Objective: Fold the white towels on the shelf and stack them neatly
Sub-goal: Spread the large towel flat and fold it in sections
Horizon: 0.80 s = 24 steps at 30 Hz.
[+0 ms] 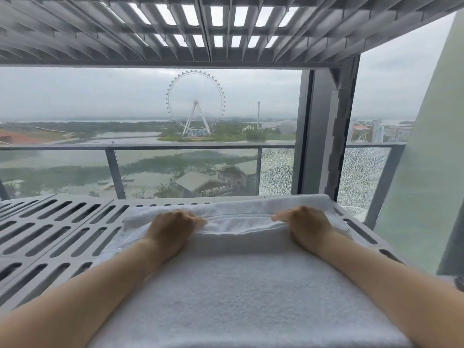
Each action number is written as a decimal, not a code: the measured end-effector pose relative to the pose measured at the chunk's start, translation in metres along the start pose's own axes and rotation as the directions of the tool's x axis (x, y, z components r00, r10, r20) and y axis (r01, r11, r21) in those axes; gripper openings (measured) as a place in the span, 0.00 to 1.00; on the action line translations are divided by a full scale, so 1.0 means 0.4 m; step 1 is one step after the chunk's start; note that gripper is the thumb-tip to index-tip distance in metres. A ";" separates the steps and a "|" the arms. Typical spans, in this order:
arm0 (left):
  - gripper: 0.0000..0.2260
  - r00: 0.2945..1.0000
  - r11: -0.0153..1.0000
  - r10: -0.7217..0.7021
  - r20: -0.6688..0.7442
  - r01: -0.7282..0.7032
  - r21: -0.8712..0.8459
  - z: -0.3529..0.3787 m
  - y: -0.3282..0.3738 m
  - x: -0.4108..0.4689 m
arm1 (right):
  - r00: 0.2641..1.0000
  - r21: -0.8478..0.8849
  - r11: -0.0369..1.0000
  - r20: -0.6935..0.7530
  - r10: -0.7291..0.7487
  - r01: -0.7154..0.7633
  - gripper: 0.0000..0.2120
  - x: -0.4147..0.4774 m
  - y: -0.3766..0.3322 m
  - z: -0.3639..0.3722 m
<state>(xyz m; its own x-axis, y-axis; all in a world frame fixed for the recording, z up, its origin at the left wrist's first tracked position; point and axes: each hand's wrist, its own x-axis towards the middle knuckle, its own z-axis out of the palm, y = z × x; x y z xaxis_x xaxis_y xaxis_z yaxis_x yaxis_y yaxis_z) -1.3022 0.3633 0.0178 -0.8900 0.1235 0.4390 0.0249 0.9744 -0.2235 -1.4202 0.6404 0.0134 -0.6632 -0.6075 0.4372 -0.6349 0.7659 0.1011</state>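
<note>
**Both hands gripping far fold of white towel on slotted shelf**

Thick white terry towel (pixel 241 292) lies flat on grey slotted plastic shelf (pixel 57 229), filling the shelf's right part from 6 o'clock up to approx centre of view. Its far end is doubled over, w/ a raised rolled fold running across at 12 o'clock of the towel; a further towel layer shows beyond that fold, reaching the shelf's back edge.

Left hand (pixel 173 229) sits at approx 10 o'clock of the towel, knuckles up, fingers curled and clenched on the fold's left part. Right hand (pixel 303 224) at approx 2 o'clock, same pose, fingers closed on the fold's right part. Fold cloth bunches slightly btwn the two hands. Both bare forearms rest on or just over the towel, running in from 7 and 5 o'clock.

Shelf's left half is bare slots. A second grey slatted shelf (pixel 226 28) spans overhead at 12 o'clock. Behind, thru a window: glass balcony railing (pixel 150 149), one pane at 3 o'clock crazed w/ cracks, and a white ferris wheel (pixel 195 101) far off under grey sky.
</note>
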 end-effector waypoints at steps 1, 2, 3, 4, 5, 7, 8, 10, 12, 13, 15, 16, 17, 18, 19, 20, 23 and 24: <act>0.17 1.000 1.000 -0.006 0.000 0.006 -0.012 0.002 0.000 -0.002 | 1.000 0.065 0.998 0.031 -0.001 -0.001 0.25 -0.001 0.006 0.002; 0.17 1.000 0.999 -0.017 -0.001 0.017 -0.038 0.005 0.000 -0.004 | 0.998 0.154 0.988 0.064 -0.001 -0.009 0.26 -0.002 0.015 0.005; 0.18 1.000 0.997 -0.029 -0.001 0.029 -0.072 0.007 -0.002 -0.007 | 0.995 0.242 0.970 0.097 0.002 -0.026 0.26 -0.003 0.026 0.009; 0.19 0.999 0.993 -0.039 0.007 0.039 -0.110 0.009 -0.004 -0.009 | 0.991 0.313 0.949 0.132 0.003 -0.045 0.25 -0.006 0.036 0.010; 0.21 0.999 0.989 -0.037 0.021 0.040 -0.144 0.010 -0.008 -0.010 | 0.986 0.372 0.926 0.169 -0.001 -0.063 0.25 -0.011 0.044 0.010; 0.22 0.999 0.975 0.004 0.047 0.007 -0.222 0.010 -0.015 -0.014 | 0.975 0.452 0.888 0.219 -0.021 -0.082 0.24 -0.021 0.052 0.008; 0.22 0.998 0.965 0.030 0.056 -0.014 -0.261 0.011 -0.020 -0.017 | 0.973 0.466 0.881 0.228 -0.031 -0.081 0.24 -0.025 0.054 0.008; 0.21 0.996 0.945 0.063 0.062 -0.040 -0.325 0.013 -0.030 -0.024 | 0.972 0.456 0.888 0.232 -0.044 -0.069 0.24 -0.031 0.051 0.009; 0.20 0.995 0.928 0.085 0.061 -0.057 -0.369 0.011 -0.035 -0.029 | 0.974 0.449 0.892 0.219 -0.049 -0.056 0.25 -0.030 0.047 0.013; 0.18 0.995 0.916 0.083 0.059 -0.053 -0.398 0.008 -0.032 -0.032 | 0.976 0.452 0.890 0.214 -0.044 -0.059 0.26 -0.028 0.044 0.012; 0.11 0.996 0.898 0.070 0.053 -0.040 -0.438 -0.005 -0.019 -0.038 | 0.976 0.444 0.891 0.216 -0.011 -0.088 0.29 -0.023 0.033 0.003; 0.08 0.996 0.907 0.072 0.056 -0.042 -0.419 -0.008 -0.012 -0.038 | 0.975 0.429 0.897 0.221 0.006 -0.103 0.29 -0.023 0.020 -0.004; 0.08 0.995 0.927 0.076 0.072 -0.044 -0.372 -0.009 -0.004 -0.037 | 0.975 0.412 0.905 0.224 0.015 -0.108 0.28 -0.021 -0.001 -0.012; 0.08 0.993 0.944 0.073 0.097 -0.037 -0.327 -0.010 0.002 -0.036 | 0.975 0.398 0.912 0.222 0.007 -0.097 0.26 -0.016 -0.031 -0.020; 0.09 0.991 0.960 0.079 0.104 -0.047 -0.276 -0.010 0.005 -0.038 | 0.975 0.393 0.917 0.220 -0.019 -0.071 0.24 -0.008 -0.072 -0.028; 0.09 0.992 0.967 0.075 0.100 -0.048 -0.250 -0.014 0.006 -0.042 | 0.974 0.396 0.917 0.219 -0.054 -0.038 0.22 0.000 -0.120 -0.034; 0.14 0.999 0.976 0.000 0.047 0.010 -0.217 -0.028 -0.009 -0.064 | 0.977 0.345 0.938 0.186 -0.107 0.037 0.20 0.037 -0.274 -0.040; 0.16 0.999 0.978 -0.033 0.030 0.038 -0.205 -0.031 -0.020 -0.075 | 0.979 0.307 0.950 0.168 -0.116 0.060 0.20 0.055 -0.319 -0.044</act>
<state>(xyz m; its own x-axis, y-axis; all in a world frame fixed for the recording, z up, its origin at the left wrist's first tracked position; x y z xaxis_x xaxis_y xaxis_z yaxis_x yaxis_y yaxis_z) -1.2700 0.3539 0.0174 -0.9036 0.0857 0.4198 0.0835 0.9962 -0.0238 -1.3468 0.5331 0.0258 -0.6419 -0.7191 0.2660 -0.7646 0.6264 -0.1519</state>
